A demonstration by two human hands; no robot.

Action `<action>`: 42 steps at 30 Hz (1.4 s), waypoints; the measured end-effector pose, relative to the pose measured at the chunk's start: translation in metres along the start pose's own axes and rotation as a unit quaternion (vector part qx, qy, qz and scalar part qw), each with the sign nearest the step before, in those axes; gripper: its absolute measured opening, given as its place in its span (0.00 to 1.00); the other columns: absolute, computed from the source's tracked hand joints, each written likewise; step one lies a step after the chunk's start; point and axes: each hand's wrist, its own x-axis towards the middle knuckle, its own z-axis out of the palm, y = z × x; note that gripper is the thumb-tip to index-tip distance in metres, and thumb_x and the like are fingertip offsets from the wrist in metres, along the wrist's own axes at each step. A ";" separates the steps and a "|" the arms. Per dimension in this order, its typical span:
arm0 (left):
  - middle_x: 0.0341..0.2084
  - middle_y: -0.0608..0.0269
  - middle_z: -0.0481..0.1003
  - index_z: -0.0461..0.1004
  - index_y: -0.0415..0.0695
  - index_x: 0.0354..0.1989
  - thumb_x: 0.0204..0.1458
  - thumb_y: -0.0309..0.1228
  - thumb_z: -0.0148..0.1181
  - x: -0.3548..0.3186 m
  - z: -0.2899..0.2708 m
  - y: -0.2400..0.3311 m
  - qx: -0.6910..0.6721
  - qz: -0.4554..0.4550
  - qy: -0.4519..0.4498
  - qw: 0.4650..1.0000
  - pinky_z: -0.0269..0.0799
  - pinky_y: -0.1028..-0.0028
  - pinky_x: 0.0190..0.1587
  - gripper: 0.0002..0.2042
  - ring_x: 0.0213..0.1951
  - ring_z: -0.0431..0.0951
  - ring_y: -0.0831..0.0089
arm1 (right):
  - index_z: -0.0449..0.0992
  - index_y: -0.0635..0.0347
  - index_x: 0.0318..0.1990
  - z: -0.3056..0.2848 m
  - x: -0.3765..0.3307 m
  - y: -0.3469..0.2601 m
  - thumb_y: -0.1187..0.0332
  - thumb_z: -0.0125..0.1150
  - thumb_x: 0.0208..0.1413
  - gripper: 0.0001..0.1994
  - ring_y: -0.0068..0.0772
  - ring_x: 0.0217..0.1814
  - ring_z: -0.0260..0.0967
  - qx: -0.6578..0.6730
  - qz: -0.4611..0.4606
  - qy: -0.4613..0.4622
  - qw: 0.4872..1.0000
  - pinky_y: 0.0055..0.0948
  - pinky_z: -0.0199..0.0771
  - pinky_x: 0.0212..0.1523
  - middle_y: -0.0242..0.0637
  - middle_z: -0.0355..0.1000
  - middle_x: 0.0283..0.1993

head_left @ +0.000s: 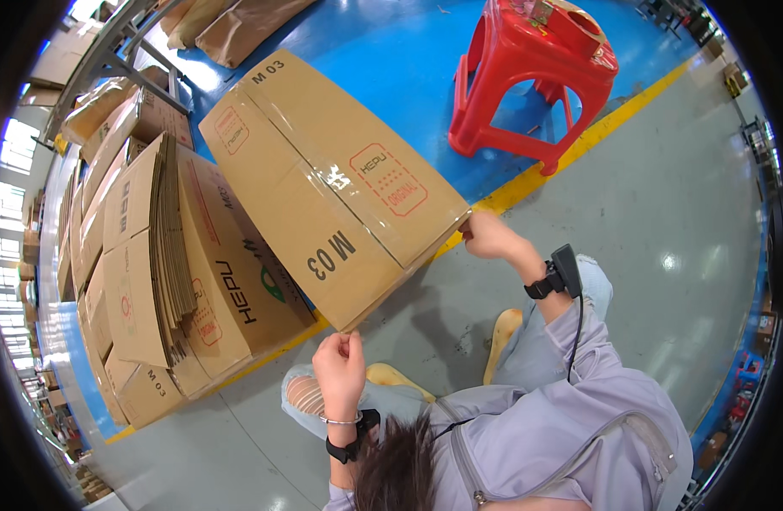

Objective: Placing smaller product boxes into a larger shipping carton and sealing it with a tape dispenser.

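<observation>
A large brown cardboard box (302, 204) with clear tape along its middle seam and black and red print lies before me, slanting away to the upper left. At its near left corner my left hand (339, 368) is closed, thumb and fingers pinched at the edge. My right hand (492, 236) is closed around the near right corner, its fingertips partly hidden. Both hands wear black wrist straps, the right one with a small black device (565, 271). The box's underside is hidden.
Left of the box stand more printed cartons (230, 281), with a stack of flattened cardboard (157, 247) leaning on them. A red plastic stool (528, 94) with small items on top stands at the far right. A yellow line (596, 132) divides blue floor from grey. Brown wrapped packages (247, 30) lie behind.
</observation>
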 end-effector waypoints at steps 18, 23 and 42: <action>0.18 0.56 0.70 0.76 0.32 0.28 0.53 0.32 0.59 -0.003 -0.004 -0.001 -0.037 -0.052 -0.029 0.998 0.64 0.71 0.25 0.12 0.20 0.68 0.70 | 0.77 0.68 0.43 0.089 -0.054 -0.012 0.70 0.48 0.47 0.17 0.55 0.44 0.72 0.035 -0.100 -0.169 0.980 0.41 0.71 0.48 0.53 0.75 0.39; 0.18 0.57 0.72 0.77 0.32 0.30 0.54 0.30 0.56 0.001 -0.003 0.001 -0.066 -0.039 -0.054 0.996 0.64 0.73 0.25 0.11 0.20 0.67 0.74 | 0.76 0.69 0.45 0.081 -0.090 -0.016 0.70 0.47 0.49 0.18 0.55 0.48 0.70 0.037 -0.066 -0.192 0.978 0.42 0.69 0.49 0.55 0.73 0.43; 0.25 0.68 0.64 0.50 0.25 0.61 0.49 0.26 0.44 0.017 -0.028 -0.004 -0.733 -0.399 -0.230 0.501 0.62 0.75 0.41 0.30 0.30 0.64 0.77 | 0.65 0.65 0.54 0.141 -0.073 -0.116 0.74 0.48 0.47 0.23 0.56 0.39 0.71 0.163 -0.144 -0.141 0.966 0.48 0.69 0.36 0.55 0.73 0.35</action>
